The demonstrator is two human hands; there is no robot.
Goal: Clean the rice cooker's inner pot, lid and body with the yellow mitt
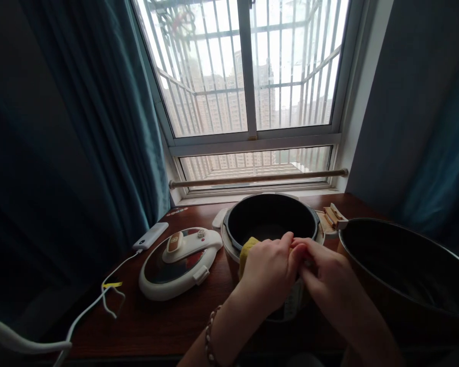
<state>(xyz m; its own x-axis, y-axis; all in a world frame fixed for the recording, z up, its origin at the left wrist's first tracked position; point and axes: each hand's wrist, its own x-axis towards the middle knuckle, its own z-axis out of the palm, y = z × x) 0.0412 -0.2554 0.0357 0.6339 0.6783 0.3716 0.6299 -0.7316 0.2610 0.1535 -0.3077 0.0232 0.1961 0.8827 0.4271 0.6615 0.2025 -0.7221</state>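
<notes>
My left hand (268,271) and my right hand (325,278) meet at the near rim of an open rice cooker (229,239) with a dark inner bowl. Both hands are closed together on a yellow cloth (247,248), which shows at the left of my left hand against the cooker's rim. The fingertips of the two hands touch. A beaded bracelet sits on my left wrist.
The cooker's detached white and red lid (178,261) lies to the left on the wooden table (156,321). A large dark pot (405,265) stands at the right. A white power bank (150,236) with a white cable (87,308) lies far left. Curtains flank the barred window.
</notes>
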